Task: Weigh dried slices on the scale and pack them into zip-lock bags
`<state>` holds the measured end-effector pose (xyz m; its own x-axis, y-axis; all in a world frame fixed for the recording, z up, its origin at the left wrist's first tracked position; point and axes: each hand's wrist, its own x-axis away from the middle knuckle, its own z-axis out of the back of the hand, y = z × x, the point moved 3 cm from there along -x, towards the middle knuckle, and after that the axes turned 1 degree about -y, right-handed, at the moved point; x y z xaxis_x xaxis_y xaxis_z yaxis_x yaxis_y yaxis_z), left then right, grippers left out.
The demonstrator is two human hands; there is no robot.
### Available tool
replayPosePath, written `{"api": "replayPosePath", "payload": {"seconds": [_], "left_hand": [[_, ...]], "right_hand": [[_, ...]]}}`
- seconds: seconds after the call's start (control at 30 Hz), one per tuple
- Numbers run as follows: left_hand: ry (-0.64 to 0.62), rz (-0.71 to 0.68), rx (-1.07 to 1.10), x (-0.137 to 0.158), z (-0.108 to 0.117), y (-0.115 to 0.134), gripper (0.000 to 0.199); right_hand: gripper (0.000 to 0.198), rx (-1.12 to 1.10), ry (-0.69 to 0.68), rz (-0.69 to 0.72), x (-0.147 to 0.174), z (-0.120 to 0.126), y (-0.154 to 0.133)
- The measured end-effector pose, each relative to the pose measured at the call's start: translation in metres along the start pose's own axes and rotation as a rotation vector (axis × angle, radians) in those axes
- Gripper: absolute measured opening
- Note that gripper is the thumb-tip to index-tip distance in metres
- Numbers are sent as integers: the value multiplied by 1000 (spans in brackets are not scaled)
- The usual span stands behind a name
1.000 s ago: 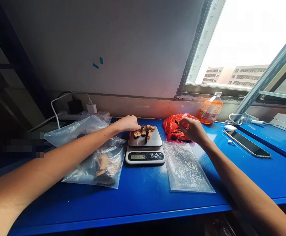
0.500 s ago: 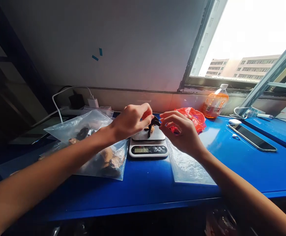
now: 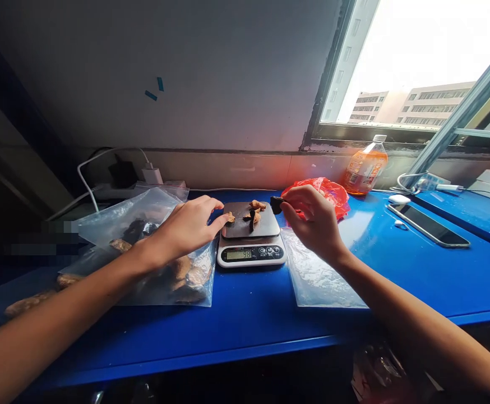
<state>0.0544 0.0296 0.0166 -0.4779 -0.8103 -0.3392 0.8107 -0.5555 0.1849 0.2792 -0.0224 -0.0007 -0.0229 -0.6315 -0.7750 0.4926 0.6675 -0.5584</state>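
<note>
A white kitchen scale (image 3: 251, 255) with a steel top stands on the blue table; its display seems to read 98. Several tan and dark dried pieces (image 3: 253, 216) lie scattered on its plate. My right hand (image 3: 312, 221) pinches a dark dried piece (image 3: 276, 205) just over the plate's right edge. At the left edge is my left hand (image 3: 190, 224), thumb and forefinger apart, its thumb close beside a small tan piece (image 3: 230, 217). Under my left forearm lie clear plastic bags (image 3: 200, 258) of brown and dark chunks, partly covered by the arm.
A flat clear bag (image 3: 320, 280) lies right of the scale. Behind my right hand sits a red plastic bag (image 3: 333, 196), with an orange drink bottle (image 3: 366, 167) beside it. A phone (image 3: 428, 224) lies farther right. White cables (image 3: 86, 168) and a charger run along the wall.
My hands have moved apart, the left one leftward, the right one slightly rightward with the dark piece. More of the plate and its pieces now shows, and the display's reading has changed.
</note>
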Motion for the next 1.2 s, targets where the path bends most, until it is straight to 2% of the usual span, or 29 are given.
{"api": "replayPosePath", "payload": {"seconds": [0.1,0.27,0.47,0.63,0.73,0.87,0.97,1.03,1.1,1.2], "left_hand": [[-68,-59,39,0,-9,-6,37],[-78,-145,188,-7,-9,6,35],[45,-181,121,0,1,5,37],[-230,-282,38,3,-9,5,35],[-235,-324,66,-4,-13,8,35],[-125,-292,66,-7,-12,4,42],[-95,-251,80,4,-9,-7,44],[-100,-225,97,16,-5,-16,44],[-85,-184,118,28,2,-24,43],[11,-115,162,41,19,-28,38]], "right_hand": [[11,66,64,2,-7,11,11],[15,199,152,-24,-15,31,32],[23,295,119,-101,-17,39,50],[24,409,153,-114,-22,53,68],[25,603,165,-181,-23,69,95],[26,803,75,-282,-28,83,118],[25,839,-4,-206,-28,82,100],[23,771,-146,-115,-21,74,79],[21,674,-351,-47,-6,63,64],[18,647,-562,-37,21,51,62]]}}
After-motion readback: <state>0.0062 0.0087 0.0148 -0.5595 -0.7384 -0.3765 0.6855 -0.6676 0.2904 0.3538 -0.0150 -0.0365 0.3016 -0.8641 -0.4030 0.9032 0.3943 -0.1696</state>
